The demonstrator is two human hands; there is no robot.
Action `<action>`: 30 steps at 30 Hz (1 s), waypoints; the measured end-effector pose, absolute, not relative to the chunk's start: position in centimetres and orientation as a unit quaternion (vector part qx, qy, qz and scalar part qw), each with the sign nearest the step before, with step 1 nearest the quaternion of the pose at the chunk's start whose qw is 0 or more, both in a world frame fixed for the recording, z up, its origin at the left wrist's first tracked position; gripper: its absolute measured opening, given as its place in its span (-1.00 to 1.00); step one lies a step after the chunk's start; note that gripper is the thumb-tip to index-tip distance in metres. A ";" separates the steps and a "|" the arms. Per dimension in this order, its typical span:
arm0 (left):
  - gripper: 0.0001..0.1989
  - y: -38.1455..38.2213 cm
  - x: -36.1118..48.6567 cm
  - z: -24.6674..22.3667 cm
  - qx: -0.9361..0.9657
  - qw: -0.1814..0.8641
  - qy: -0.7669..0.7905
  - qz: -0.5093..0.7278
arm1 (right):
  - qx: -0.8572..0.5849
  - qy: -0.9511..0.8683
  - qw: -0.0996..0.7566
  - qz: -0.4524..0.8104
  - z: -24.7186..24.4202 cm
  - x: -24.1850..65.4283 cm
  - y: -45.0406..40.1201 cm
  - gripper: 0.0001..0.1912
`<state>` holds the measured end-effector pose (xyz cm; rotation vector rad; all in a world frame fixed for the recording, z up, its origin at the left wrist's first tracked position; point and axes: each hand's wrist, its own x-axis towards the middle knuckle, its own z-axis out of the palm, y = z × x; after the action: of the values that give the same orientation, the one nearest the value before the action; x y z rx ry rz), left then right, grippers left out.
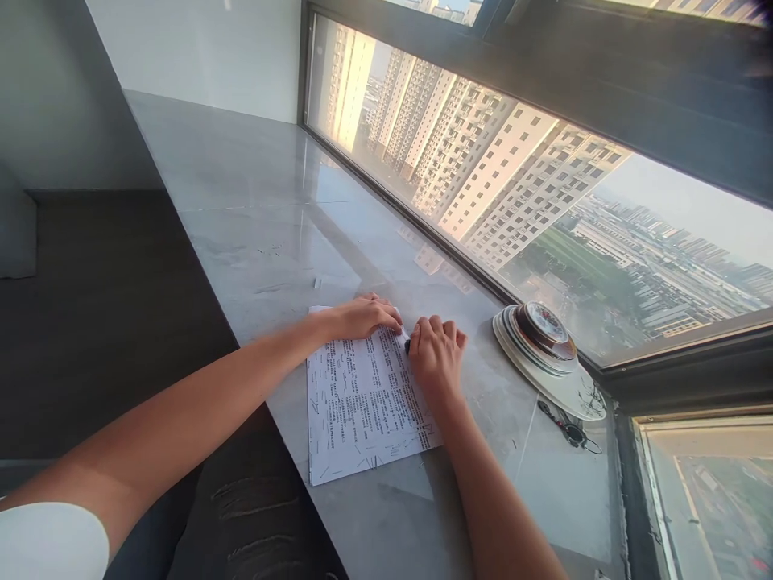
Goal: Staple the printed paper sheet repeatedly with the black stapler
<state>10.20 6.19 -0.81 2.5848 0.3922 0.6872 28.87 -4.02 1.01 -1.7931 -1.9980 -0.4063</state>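
Observation:
Printed sheets of paper (pixel 362 395) lie at an angle on the grey stone ledge, with short thin staple-like marks or slivers over the print. My left hand (pixel 365 316) rests across their far edge, fingers bent together and gripping the paper near its far right corner. Just right of it, my right hand (pixel 436 354) is closed at the sheet's right edge. A small black end of something pokes out by its thumb side; the palm and fingers hide the rest, so its kind cannot be told.
By the window, a stack of plates and round dishes (pixel 547 346) stands on the ledge (pixel 241 234). Dark-framed sunglasses (pixel 573 435) lie below it. A small pale scrap (pixel 317 283) and several thin slivers are on the stone. The ledge's left edge drops to a dark floor.

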 end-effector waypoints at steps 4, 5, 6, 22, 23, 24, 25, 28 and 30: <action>-0.57 6.4 10.3 -1.2 0.923 0.243 0.141 0.263 | -0.631 -0.721 0.256 -0.129 0.7 29.1 -3.8 -0.71; -0.58 6.4 10.3 -1.3 0.920 0.249 0.140 0.267 | -0.633 -0.717 0.269 -0.110 0.6 29.5 -3.5 -0.69; -0.59 6.5 10.3 -1.3 0.919 0.254 0.139 0.270 | -0.638 -0.710 0.286 -0.085 0.5 30.0 -3.3 -0.67; -0.63 5.5 9.5 0.5 0.955 0.162 0.165 0.187 | -0.478 -0.722 0.430 0.256 1.7 39.2 -2.7 -0.43; -0.61 5.4 9.5 0.7 0.956 0.166 0.162 0.180 | -0.468 -0.726 0.426 0.270 1.7 39.5 -2.7 -0.43; -0.60 5.3 9.5 0.9 0.957 0.170 0.159 0.171 | -0.461 -0.729 0.422 0.279 1.7 39.6 -2.7 -0.44; -0.60 5.2 9.6 1.0 0.958 0.175 0.158 0.165 | -0.458 -0.730 0.421 0.283 1.6 39.6 -2.6 -0.45; -0.62 5.2 10.2 1.0 0.956 0.190 0.160 0.157 | -0.484 -0.709 0.437 0.268 0.9 39.3 -2.1 -0.55; -0.61 5.4 10.9 0.8 0.954 0.195 0.162 0.160 | -0.517 -0.681 0.460 0.238 0.2 39.3 -1.6 -0.59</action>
<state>10.85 5.35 0.83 2.6744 0.4528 0.4473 39.31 -1.58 0.22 -1.2731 -1.6765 0.5850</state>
